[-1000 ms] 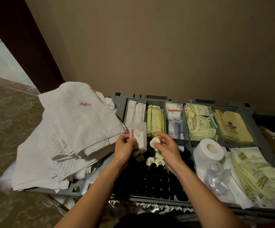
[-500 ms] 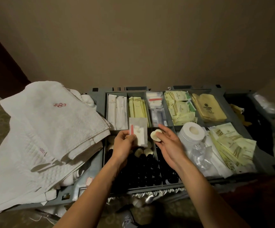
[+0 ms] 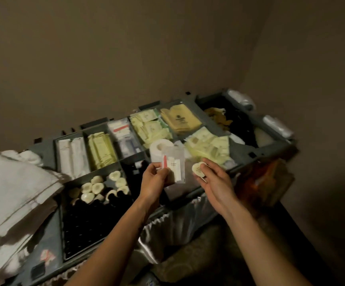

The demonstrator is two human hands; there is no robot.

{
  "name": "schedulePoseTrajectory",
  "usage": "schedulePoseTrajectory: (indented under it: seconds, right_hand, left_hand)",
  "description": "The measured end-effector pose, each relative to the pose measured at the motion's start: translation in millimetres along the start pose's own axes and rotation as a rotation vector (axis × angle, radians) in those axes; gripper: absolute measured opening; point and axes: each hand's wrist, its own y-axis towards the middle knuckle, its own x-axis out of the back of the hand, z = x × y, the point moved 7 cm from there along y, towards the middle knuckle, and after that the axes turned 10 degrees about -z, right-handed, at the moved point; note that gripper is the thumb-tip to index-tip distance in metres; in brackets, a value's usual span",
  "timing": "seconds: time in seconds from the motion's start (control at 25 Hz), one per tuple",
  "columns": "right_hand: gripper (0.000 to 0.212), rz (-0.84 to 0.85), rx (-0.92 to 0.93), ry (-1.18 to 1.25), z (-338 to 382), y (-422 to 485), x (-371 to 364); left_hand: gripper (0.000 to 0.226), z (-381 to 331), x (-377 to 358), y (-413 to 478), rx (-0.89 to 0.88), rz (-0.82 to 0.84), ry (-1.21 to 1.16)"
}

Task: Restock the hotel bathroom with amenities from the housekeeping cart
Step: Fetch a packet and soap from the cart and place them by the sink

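Half a second ago both hands hung over the dark bottles [image 3: 89,219] in the middle of the cart [image 3: 270,150]; now they are over its front right part, just before the toilet roll [image 3: 158,147], and the view has swung right so that the cart runs slantwise and the towels [image 3: 12,193] are cut by the left border; the grips match the earlier frame. The left hand [image 3: 155,182] pinches a clear packet [image 3: 174,169] with a red strip, held upright between thumb and curled fingers; the right hand [image 3: 214,180] holds two cream discs [image 3: 197,168] at its fingertips, the other fingers loosely bent; packet and discs are near each other but apart, both lifted off the cart. More discs of the same kind [image 3: 97,186] lie in the front left compartment, touching the bottles. The right hand is above the cart's front rim, its wrist outside it; the left forearm crosses the rim over a shiny bag [image 3: 167,228] that hangs below. The cart's back edge stands close to the wall [image 3: 126,58], and a second wall meets it at a corner beyond the cart's right end; the towels overhang the cart's left side; in front of the right end the floor is dark and little can be told of it.
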Motion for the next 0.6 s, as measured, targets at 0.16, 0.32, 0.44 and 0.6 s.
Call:
schedulePoseTrajectory:
  seconds: [0.16, 0.32, 0.44, 0.6]
  right_hand:
    - [0.023, -0.105, 0.029, 0.096, 41.3, -12.0, 103.5]
    - [0.024, -0.189, 0.071, 0.159, 84.0, -32.5, 213.4]
    - [0.023, -0.268, 0.098, 0.206, 109.5, -50.9, 290.7]
    - [0.024, -0.424, 0.2, 0.302, 140.2, -86.9, 406.7]
  left_hand:
    - [0.009, 26.3, -86.7, -58.5, 0.012, 0.132, 0.075]
    - [0.01, 59.6, -181.7, -130.0, 0.009, 0.288, 0.104]
    - [0.011, 86.5, -241.7, -179.2, 0.027, 0.403, 0.155]
    - [0.016, 129.8, -326.6, -256.2, 0.066, 0.597, 0.241]
